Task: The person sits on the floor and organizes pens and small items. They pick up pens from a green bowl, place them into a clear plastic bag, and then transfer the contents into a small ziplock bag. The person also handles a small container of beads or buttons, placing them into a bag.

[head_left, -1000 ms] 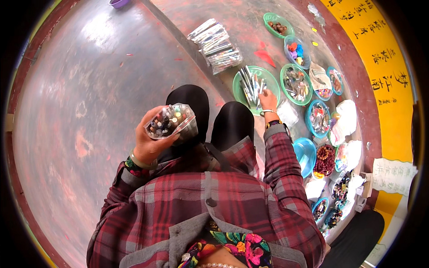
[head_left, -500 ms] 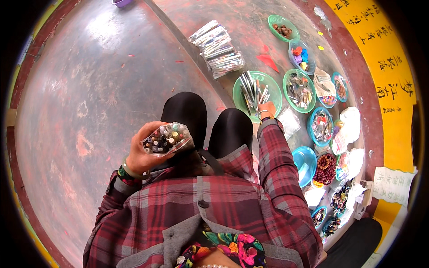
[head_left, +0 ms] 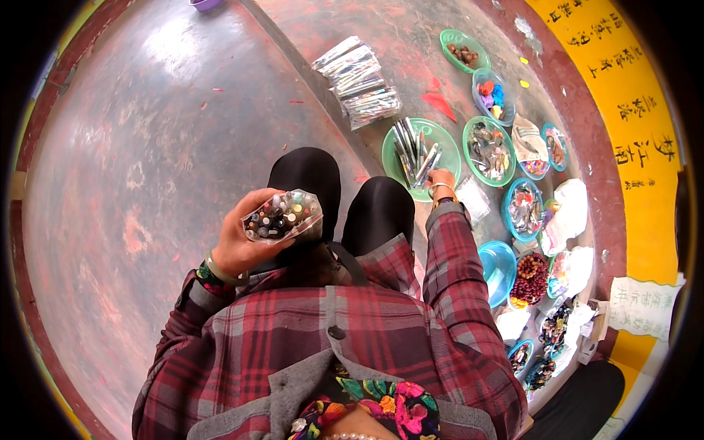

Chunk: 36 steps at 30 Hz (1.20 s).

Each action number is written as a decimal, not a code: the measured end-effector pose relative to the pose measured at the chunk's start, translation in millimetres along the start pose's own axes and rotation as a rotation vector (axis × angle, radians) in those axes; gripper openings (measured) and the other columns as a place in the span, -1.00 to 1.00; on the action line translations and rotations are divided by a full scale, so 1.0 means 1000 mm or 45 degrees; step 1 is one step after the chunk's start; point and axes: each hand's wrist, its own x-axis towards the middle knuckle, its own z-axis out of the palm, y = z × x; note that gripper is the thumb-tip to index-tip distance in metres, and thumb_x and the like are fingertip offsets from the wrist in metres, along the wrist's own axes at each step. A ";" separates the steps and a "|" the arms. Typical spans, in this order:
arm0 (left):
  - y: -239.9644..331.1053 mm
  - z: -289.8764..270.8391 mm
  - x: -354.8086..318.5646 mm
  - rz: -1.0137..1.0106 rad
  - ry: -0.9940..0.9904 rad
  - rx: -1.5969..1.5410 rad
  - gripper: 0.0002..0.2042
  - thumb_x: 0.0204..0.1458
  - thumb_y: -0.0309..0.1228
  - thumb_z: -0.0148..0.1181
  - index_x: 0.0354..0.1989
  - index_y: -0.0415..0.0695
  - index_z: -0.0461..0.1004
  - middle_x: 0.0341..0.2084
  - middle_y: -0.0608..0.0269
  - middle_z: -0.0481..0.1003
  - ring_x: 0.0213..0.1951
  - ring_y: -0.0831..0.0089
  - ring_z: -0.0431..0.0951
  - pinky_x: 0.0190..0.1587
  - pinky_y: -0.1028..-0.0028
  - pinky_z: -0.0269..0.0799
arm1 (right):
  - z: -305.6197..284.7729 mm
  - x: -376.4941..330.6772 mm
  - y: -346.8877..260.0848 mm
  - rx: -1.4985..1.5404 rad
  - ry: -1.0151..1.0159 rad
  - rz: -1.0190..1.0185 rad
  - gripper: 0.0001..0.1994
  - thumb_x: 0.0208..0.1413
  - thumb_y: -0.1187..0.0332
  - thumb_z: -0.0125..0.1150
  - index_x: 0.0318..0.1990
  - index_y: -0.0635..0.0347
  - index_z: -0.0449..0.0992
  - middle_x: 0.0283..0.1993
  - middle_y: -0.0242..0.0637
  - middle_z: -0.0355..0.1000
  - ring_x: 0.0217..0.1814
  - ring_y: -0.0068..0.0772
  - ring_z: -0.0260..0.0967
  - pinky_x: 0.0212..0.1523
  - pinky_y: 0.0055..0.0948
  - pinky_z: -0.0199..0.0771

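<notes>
We grip the clear bag of small bottles (head_left: pixel 282 216) in our left hand (head_left: pixel 238 242), over the knees. Right hand (head_left: pixel 442 180) pinches at the green plate of packets (head_left: pixel 446 143); collecting step, next lift one packet cleanly.

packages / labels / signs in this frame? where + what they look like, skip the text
Clear bag of small vials: held in the left hand, shiny, with mixed coloured caps.
Silvery packets: fanned pile on the floor, upper middle.
Yellow banner: along the upper right rim, dark handwritten characters.
White paper sign: right edge, rectangular, handwritten.
White plastic bags: among the bowls at right.
</notes>
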 end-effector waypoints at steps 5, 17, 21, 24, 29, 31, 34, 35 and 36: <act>-0.005 -0.002 -0.005 0.020 0.022 0.013 -0.43 -0.26 -0.63 0.34 0.02 -0.26 0.29 -0.15 0.27 0.40 -0.10 0.56 0.41 -0.03 0.55 0.30 | -0.006 -0.064 -0.029 0.729 -0.295 -0.197 -0.67 -0.04 0.58 0.10 -0.06 0.35 0.29 -0.34 -0.14 0.41 -0.33 -0.24 0.49 -0.49 -0.51 0.54; -0.006 -0.001 -0.006 0.126 -0.024 0.065 -0.47 -0.23 -0.58 0.34 -0.01 -0.26 0.30 -0.17 0.27 0.42 -0.11 0.56 0.41 -0.02 0.53 0.30 | -0.030 -0.218 -0.094 0.956 -0.613 -0.696 -0.77 0.22 0.26 -0.04 -0.10 0.17 0.40 -0.21 -0.34 0.41 -0.20 -0.47 0.40 -0.40 -0.56 0.50; -0.007 -0.002 -0.008 0.182 -0.039 0.131 -0.47 -0.24 -0.54 0.36 -0.02 -0.26 0.31 -0.16 0.24 0.43 -0.12 0.54 0.41 -0.01 0.52 0.31 | -0.033 -0.264 -0.129 0.880 -0.621 -0.916 -0.78 0.14 0.46 0.05 -0.04 0.23 0.37 -0.18 -0.30 0.43 -0.25 -0.53 0.38 -0.31 -0.53 0.45; -0.006 -0.001 -0.008 0.214 -0.054 0.218 -0.47 -0.24 -0.50 0.37 -0.01 -0.25 0.32 -0.15 0.23 0.42 -0.10 0.53 0.41 0.00 0.51 0.31 | -0.029 -0.310 -0.157 0.874 -0.639 -1.136 -0.62 0.07 0.56 0.09 0.04 0.20 0.18 -0.25 -0.15 0.45 -0.28 -0.32 0.43 -0.30 -0.46 0.46; -0.007 -0.004 -0.010 0.274 -0.066 0.233 -0.45 -0.23 -0.48 0.37 0.01 -0.25 0.31 -0.13 0.20 0.41 -0.08 0.50 0.41 0.01 0.50 0.30 | -0.016 -0.356 -0.173 0.844 -0.805 -1.350 -0.62 0.07 0.49 0.12 0.04 0.19 0.20 -0.27 -0.02 0.43 -0.24 -0.22 0.42 -0.15 -0.30 0.43; -0.006 -0.004 -0.009 0.301 -0.067 0.263 -0.43 -0.23 -0.46 0.38 0.02 -0.25 0.30 -0.12 0.19 0.41 -0.07 0.46 0.41 0.01 0.49 0.29 | -0.011 -0.364 -0.178 0.815 -0.856 -1.410 -0.65 0.08 0.47 0.12 0.02 0.20 0.22 -0.26 0.00 0.43 -0.24 -0.19 0.42 -0.14 -0.28 0.43; -0.007 -0.005 -0.009 0.313 -0.070 0.288 -0.42 -0.24 -0.45 0.39 0.02 -0.24 0.30 -0.11 0.18 0.41 -0.07 0.45 0.41 0.02 0.49 0.29 | 0.000 -0.370 -0.183 0.778 -0.917 -1.477 -0.71 0.10 0.47 0.10 -0.02 0.23 0.27 -0.23 0.03 0.43 -0.23 -0.17 0.43 -0.13 -0.27 0.42; -0.006 -0.006 -0.009 0.325 -0.071 0.297 -0.42 -0.24 -0.45 0.40 0.02 -0.24 0.30 -0.11 0.18 0.41 -0.06 0.44 0.41 0.02 0.49 0.29 | 0.002 -0.370 -0.184 0.749 -0.950 -1.496 -0.72 0.10 0.50 0.07 -0.03 0.25 0.27 -0.22 0.01 0.42 -0.21 -0.19 0.43 -0.13 -0.29 0.42; -0.007 -0.006 -0.009 0.336 -0.073 0.305 -0.42 -0.24 -0.45 0.40 0.02 -0.24 0.30 -0.11 0.18 0.41 -0.06 0.44 0.41 0.02 0.49 0.29 | 0.003 -0.369 -0.184 0.720 -0.981 -1.514 -0.74 0.11 0.53 0.05 -0.03 0.27 0.27 -0.21 -0.01 0.42 -0.20 -0.21 0.43 -0.14 -0.31 0.43</act>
